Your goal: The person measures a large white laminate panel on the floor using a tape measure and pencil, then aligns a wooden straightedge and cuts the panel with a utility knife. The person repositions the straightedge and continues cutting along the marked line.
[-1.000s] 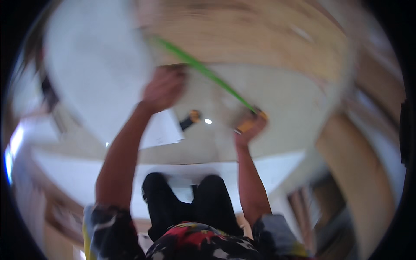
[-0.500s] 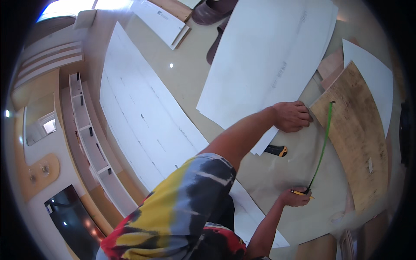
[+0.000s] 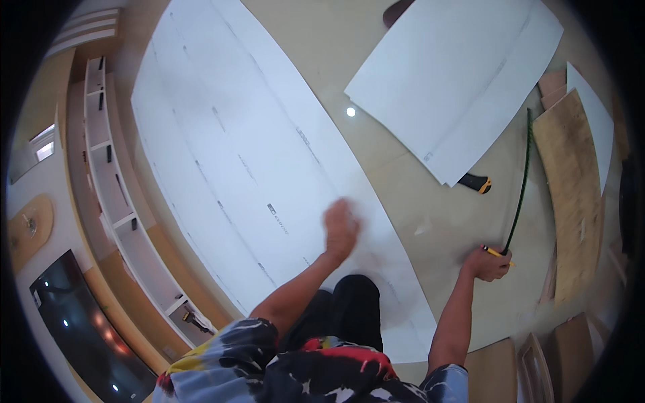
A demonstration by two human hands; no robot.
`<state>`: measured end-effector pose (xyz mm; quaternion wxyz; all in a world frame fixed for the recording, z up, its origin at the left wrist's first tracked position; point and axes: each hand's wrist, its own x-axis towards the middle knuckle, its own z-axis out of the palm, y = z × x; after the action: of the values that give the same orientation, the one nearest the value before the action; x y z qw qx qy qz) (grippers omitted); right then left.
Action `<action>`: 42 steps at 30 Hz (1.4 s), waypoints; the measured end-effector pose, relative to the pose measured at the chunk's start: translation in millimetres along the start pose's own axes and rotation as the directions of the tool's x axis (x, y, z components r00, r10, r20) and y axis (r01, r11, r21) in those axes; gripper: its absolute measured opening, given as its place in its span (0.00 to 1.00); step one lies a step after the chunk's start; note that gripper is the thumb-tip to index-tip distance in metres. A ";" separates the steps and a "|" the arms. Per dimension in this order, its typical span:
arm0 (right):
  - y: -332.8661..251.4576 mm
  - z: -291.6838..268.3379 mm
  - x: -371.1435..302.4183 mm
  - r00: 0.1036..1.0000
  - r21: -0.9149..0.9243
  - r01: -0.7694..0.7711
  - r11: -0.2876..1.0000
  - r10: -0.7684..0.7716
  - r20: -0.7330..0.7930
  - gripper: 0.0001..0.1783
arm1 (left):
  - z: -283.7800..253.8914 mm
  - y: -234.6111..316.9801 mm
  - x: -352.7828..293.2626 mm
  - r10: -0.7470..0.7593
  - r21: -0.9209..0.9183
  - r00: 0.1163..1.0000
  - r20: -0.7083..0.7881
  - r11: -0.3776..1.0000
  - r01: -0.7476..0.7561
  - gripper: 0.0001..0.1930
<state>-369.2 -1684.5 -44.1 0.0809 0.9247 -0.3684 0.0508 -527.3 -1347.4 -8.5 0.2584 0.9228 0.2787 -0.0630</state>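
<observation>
ok so tape blade (image 3: 523, 176) is dark green, pencil-like stick (image 3: 495, 252) yellow with a dark end, hand tool (image 3: 474, 183) black and yellow, big sheet (image 3: 222, 134) white with rows of dark print, wooden board (image 3: 571, 185) tan with brown blotches, shirt (image 3: 322, 369) splashed red, yellow, black and grey-blue

Rows of small dark print (image 3: 271, 209) run lengthwise along the large white board (image 3: 201, 144), left of centre in the frame. Fainter grey print (image 3: 428, 157) marks the white sheets (image 3: 443, 80) at upper right. None of it reads clearly.
</observation>
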 end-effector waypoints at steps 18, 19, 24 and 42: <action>32.2 13.6 3.1 0.976 0.152 0.217 0.964 -0.213 -0.043 0.21 | 34.2 -49.1 -43.3 -0.218 0.174 0.942 -0.256 0.948 0.267 0.34; 37.9 17.0 5.6 0.972 0.151 0.233 0.961 -0.232 -0.027 0.21 | 34.8 -49.6 -47.4 -0.210 0.178 0.943 -0.256 0.949 0.260 0.34; 34.2 9.8 -0.4 0.950 0.244 0.309 0.919 -0.289 -0.115 0.19 | 36.1 -46.7 -56.3 -0.278 0.148 0.936 -0.214 0.938 0.313 0.33; 155.1 -91.1 -131.4 0.450 0.846 -0.352 0.401 -0.720 0.528 0.12 | 33.1 -11.0 -217.9 -0.079 -0.785 0.946 0.313 0.540 0.305 0.31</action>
<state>-574.4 -1690.0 42.6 -0.6151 0.7361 -0.1321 -0.2498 -714.7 -1461.5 15.0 0.6820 0.6431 0.3422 -0.0648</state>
